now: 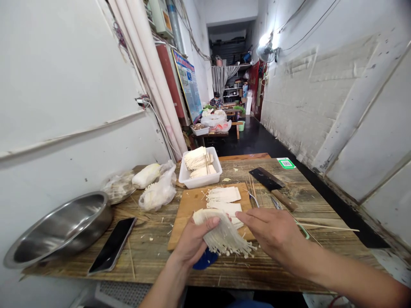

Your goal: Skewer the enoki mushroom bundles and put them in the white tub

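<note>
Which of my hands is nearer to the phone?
Left. Your left hand is to the right of the phone, holding mushrooms; your right hand is farther right, past those mushrooms.

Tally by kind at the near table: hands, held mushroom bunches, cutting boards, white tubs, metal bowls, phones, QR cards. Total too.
Hands (left hand, right hand): 2
Held mushroom bunch: 1
Cutting board: 1
White tub: 1
Metal bowl: 1
Phone: 1
QR card: 1
Total: 8

Left grip (192, 239) curled, right grip (272, 229) straight-fingered
</note>
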`<state>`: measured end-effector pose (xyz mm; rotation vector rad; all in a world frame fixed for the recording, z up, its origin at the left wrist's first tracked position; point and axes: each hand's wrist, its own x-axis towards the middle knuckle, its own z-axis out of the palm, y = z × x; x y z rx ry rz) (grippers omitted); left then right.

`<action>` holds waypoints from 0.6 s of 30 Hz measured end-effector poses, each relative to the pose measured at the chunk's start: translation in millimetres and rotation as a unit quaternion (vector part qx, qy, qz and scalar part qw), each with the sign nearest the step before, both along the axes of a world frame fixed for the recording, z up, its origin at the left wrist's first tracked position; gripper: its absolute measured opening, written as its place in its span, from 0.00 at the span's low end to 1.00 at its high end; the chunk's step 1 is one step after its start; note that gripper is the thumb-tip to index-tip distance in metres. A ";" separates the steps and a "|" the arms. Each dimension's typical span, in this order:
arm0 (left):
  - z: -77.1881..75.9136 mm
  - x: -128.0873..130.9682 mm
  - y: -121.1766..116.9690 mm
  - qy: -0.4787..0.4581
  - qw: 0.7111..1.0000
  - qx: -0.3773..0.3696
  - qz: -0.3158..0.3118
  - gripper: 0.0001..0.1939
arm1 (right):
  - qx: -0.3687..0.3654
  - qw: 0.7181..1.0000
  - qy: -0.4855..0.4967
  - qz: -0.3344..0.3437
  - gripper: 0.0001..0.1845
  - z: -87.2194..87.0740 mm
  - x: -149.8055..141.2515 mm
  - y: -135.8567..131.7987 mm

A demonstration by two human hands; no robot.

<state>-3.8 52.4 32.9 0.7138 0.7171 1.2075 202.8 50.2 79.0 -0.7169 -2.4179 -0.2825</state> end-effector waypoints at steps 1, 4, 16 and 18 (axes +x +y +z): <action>0.8 0.4 -0.2 0.002 1.000 0.002 0.001 0.14 | 0.000 1.000 -0.001 -0.001 0.16 0.1 0.4 -0.1; 2.7 1.5 -0.9 0.006 1.000 0.006 0.003 0.14 | 0.006 1.000 -0.006 -0.003 0.17 0.0 2.3 -0.7; -1.1 0.6 -1.4 0.033 0.999 0.021 0.018 0.16 | 0.012 1.000 -0.015 -0.011 0.18 1.5 3.0 -2.4; -0.2 0.4 -2.6 0.048 0.998 0.036 0.020 0.16 | 0.011 1.000 -0.019 -0.009 0.17 1.9 4.2 -3.1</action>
